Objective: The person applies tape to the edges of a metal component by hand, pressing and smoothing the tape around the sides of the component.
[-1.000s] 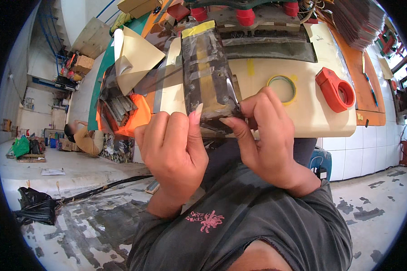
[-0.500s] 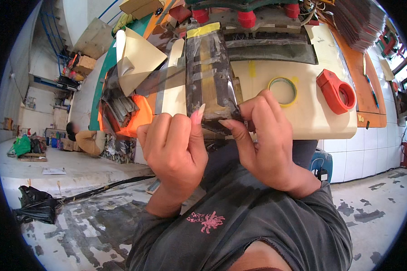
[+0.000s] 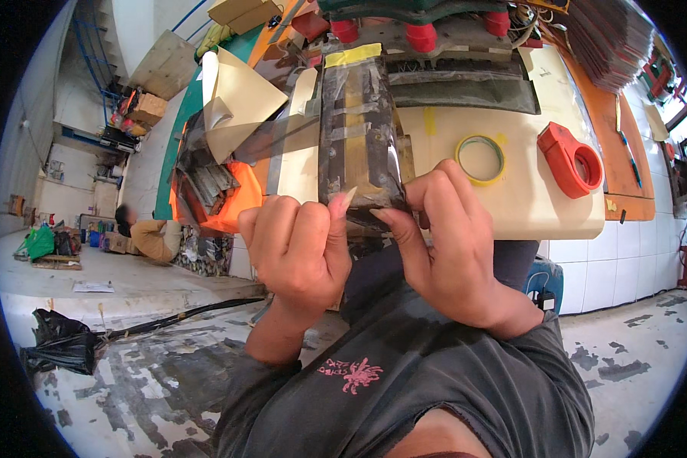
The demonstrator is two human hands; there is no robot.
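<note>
L hand (image 3: 296, 252) & R hand (image 3: 452, 244) pinch nr. end of dark tape-patched block (image 3: 359, 133); yellow tape strip (image 3: 353, 56) already across far end, what's left unclear.

Orange table (image 3: 632, 204), cream board (image 3: 530, 206) on it; on the board, yellow tape roll (image 3: 501, 162), red ring-ended tool (image 3: 562, 162).
</note>
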